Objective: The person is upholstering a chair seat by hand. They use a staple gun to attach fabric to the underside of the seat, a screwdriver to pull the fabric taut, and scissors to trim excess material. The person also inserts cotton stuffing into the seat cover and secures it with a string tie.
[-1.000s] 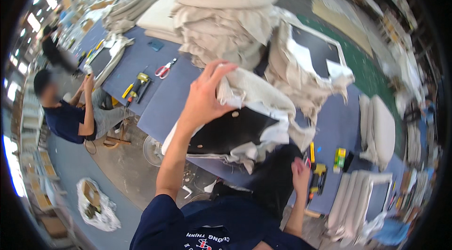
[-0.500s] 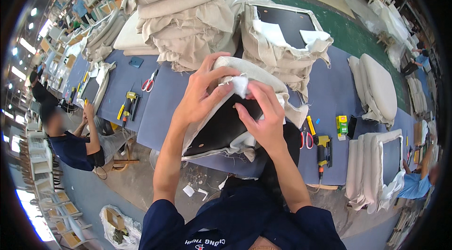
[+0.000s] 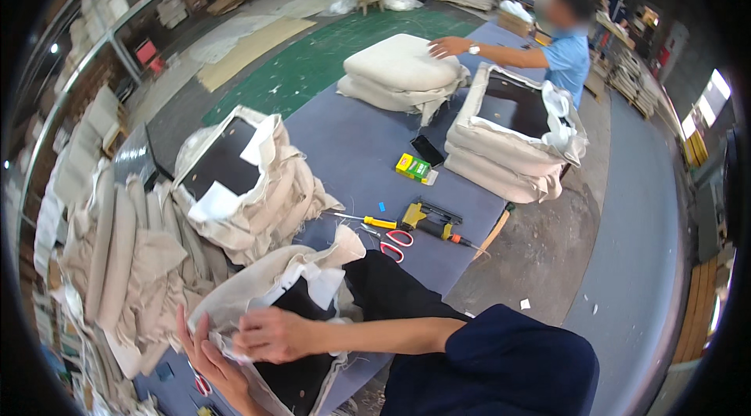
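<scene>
A seat cushion (image 3: 291,375) lies underside up in front of me, its black board ringed by loose beige fabric and white lining. Along its left edge my left hand (image 3: 219,369) grips the rim, its fingers stretched up the outer side. My right hand (image 3: 275,334) reaches across the board with fingers curled at the same edge, pinching the fabric beside the left hand. The fingertips are slightly blurred. A white cloth flap (image 3: 322,284) stands up at the cushion's far corner.
To the right lie red-handled scissors (image 3: 389,244), a yellow screwdriver (image 3: 380,223), a staple gun (image 3: 426,220), a green-yellow box (image 3: 415,169) and a phone (image 3: 427,151). Cushion stacks (image 3: 516,162) stand around the blue table (image 3: 336,150). A co-worker (image 3: 565,52) touches a far stack.
My view has swung to the right, bringing the co-worker nearer the middle. My right hand has moved from a white tuft at the corner to the cushion's edge by my left hand.
</scene>
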`<action>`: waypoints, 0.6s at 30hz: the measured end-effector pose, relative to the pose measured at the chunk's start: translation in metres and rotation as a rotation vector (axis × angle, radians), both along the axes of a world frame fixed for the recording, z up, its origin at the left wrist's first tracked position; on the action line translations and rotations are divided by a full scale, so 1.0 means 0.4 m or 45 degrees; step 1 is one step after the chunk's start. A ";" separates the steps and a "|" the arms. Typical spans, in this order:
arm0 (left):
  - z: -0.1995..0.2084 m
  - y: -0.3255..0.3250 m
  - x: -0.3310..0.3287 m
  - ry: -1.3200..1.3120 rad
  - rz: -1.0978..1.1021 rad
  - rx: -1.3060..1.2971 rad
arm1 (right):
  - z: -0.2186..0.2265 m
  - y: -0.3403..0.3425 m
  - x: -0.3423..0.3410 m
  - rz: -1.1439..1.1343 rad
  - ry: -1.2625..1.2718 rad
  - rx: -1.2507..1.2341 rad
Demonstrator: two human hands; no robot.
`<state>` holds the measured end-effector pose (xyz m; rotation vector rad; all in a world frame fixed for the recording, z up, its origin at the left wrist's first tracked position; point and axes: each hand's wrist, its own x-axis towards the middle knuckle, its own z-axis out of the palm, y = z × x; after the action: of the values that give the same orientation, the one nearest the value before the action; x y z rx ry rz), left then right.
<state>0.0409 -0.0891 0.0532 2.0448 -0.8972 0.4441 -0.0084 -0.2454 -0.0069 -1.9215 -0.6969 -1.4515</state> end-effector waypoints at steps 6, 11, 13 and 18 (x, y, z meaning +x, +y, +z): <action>0.008 -0.032 0.003 0.323 0.061 0.059 | -0.244 0.050 -0.148 0.542 0.286 -0.056; 0.021 -0.043 0.061 -0.002 -0.056 0.145 | -0.384 -0.147 -0.375 0.410 1.288 0.115; 0.002 -0.004 0.068 -0.021 -0.121 0.236 | -0.295 -0.245 -0.361 0.253 1.163 0.373; 0.028 0.010 0.012 0.208 -0.488 0.049 | 0.039 -0.319 -0.123 0.248 0.853 0.504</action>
<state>0.0456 -0.0849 0.0642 1.8532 -1.1693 0.0506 -0.0578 -0.3730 0.0087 -1.7977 -0.2456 -0.6826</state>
